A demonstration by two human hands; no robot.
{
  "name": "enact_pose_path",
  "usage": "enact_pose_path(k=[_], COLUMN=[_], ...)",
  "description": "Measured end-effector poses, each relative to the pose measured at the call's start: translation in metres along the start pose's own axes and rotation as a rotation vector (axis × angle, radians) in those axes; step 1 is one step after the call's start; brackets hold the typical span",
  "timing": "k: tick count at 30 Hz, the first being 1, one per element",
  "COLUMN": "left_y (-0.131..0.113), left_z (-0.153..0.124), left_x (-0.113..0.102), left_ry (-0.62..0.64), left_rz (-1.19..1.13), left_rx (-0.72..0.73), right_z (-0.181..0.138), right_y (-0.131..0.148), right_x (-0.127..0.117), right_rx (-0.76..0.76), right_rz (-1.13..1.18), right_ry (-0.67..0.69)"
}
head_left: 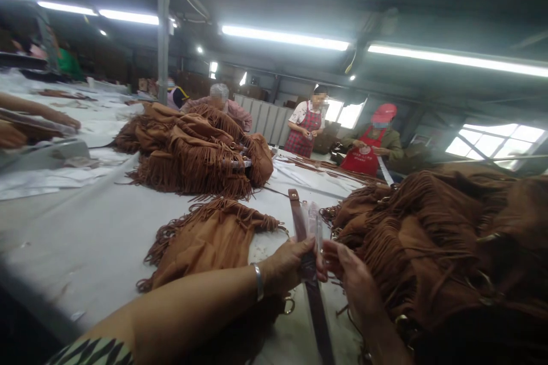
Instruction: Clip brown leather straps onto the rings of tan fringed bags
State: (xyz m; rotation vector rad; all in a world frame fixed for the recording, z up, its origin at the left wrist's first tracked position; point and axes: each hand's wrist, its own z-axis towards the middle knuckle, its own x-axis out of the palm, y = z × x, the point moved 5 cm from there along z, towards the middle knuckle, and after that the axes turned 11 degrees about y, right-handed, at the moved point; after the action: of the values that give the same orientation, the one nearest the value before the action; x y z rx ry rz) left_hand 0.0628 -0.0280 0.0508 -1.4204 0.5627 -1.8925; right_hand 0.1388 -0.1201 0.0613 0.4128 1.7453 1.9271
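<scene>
My left hand [282, 267], with a silver bracelet at the wrist, is closed around a dark brown leather strap [319, 319]. The strap stands upright, its snap-studded end above my thumb. Clear plastic [314, 219] wraps part of it at my fingers. From the other side, my right hand [357, 276] has its fingers closed at the edge of this plastic; the exact grip is partly hidden. Beside my left forearm lies a brown fringed bag [218, 239]. A gold-coloured ring [290, 305] shows below my left hand.
Brown fringed bags are heaped at the right [445, 228] and further back on the white table [107, 228]. A co-worker's arm [38, 111] reaches in at far left. Several people stand across the table, one in a red apron [363, 157]. A metal post [163, 40] rises behind.
</scene>
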Motion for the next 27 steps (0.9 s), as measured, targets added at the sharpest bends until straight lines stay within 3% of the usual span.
enact_pose_path(k=[3,8,10,12,14,15,17,20,23,27], left_y=[0.014,0.024,0.012,-0.007,-0.032,-0.048,-0.078,-0.097,-0.086,-0.065], left_z=[0.006,0.008,0.006,0.004,0.006,0.011,0.023,0.047,0.070,0.089], left_x=[0.008,0.008,0.005,-0.003,-0.028,-0.046,-0.081,-0.129,-0.167,-0.202], left_ry=[0.066,0.116,0.226,0.413,0.465,0.392,0.204,0.078,0.154,0.294], left_rz=[-0.006,0.057,0.257,0.666,1.186,1.399,1.601,1.635,1.612,1.534], left_rx=[-0.047,-0.126,-0.185,-0.306,-0.431,-0.466,-0.479,-0.513,-0.656,-0.853], right_z=[0.039,0.071,0.067,0.062,0.058,0.057,0.057,0.059,0.061,0.062], right_y=[0.036,0.068,0.068,0.060,0.047,0.039,0.022,-0.014,-0.057,-0.104], right_x=[0.010,0.052,0.059,0.057,0.049,0.045,0.040,0.046,0.060,0.072], right_rx=[0.037,0.147,0.128,0.100,0.087,0.079,0.074,0.155,0.212,0.130], right_rz=[0.048,0.155,0.192,0.163,-0.070,-0.265,-0.725,-1.243,-1.340,-1.412], right_ry=[0.026,0.366,0.447,0.436,0.357,0.296,0.170,0.088,0.135,0.208])
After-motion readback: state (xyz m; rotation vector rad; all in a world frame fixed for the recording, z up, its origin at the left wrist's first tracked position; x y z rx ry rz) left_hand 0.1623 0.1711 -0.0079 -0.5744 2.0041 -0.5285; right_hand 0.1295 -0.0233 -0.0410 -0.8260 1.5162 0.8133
